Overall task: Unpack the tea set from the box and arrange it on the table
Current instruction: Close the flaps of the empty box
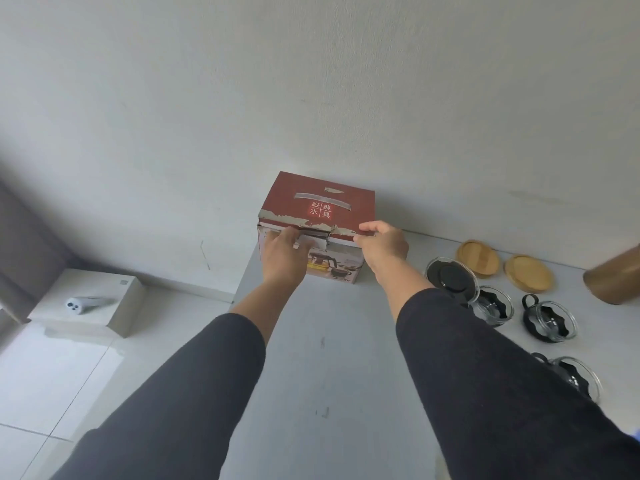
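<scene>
A red tea-set box (317, 199) with a torn front lid edge stands at the table's far left corner against the wall. My left hand (282, 252) grips the lid's front flap near the left. My right hand (382, 244) pinches the lid's front edge at the right corner. To the right on the table (332, 358) sit a glass teapot (450, 275) with a black lid, three glass cups (550, 320) with black holders, and two round wooden coasters (479, 256). The box's contents are hidden.
A brown cylinder (614, 278) lies at the right edge of the table. Off the table to the left, a white box (114, 306) on the tiled floor carries a small white remote (86, 303). The wall runs right behind the red box.
</scene>
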`<state>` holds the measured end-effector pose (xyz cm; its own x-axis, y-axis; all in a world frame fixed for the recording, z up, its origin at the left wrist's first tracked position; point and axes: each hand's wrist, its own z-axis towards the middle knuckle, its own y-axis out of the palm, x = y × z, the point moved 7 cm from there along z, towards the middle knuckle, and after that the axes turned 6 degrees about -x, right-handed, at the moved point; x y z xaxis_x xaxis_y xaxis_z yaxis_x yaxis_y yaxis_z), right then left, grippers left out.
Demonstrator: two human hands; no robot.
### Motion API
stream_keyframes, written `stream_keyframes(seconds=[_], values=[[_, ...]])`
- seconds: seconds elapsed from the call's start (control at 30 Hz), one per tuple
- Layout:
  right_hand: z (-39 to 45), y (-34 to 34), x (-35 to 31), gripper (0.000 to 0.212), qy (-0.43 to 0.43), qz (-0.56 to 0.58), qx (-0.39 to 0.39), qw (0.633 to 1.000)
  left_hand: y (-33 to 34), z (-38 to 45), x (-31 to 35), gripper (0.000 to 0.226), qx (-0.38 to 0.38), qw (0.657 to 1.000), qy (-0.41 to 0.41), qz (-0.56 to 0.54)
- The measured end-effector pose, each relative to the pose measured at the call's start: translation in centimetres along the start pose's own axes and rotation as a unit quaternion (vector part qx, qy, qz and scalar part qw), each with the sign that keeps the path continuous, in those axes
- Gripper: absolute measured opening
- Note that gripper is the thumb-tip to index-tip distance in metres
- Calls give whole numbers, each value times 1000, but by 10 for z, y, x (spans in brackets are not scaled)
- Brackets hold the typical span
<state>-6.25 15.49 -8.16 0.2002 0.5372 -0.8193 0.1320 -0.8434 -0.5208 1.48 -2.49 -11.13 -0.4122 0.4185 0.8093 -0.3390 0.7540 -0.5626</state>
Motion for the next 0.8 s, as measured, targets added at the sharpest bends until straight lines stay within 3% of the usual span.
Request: stream_keyframes(seconds=[0.23,0.47,0.8], values=[[5,7,-5,14,-36,-112,19,993,1,-8,-9,21,30,999,21,-20],[9,1,-7,12,-64,-110,17,992,4,-2,-7,16,45,994,80,59],[13,5,-2,6,-85,-119,10,989,6,4,-7,15,39,996,76,32]])
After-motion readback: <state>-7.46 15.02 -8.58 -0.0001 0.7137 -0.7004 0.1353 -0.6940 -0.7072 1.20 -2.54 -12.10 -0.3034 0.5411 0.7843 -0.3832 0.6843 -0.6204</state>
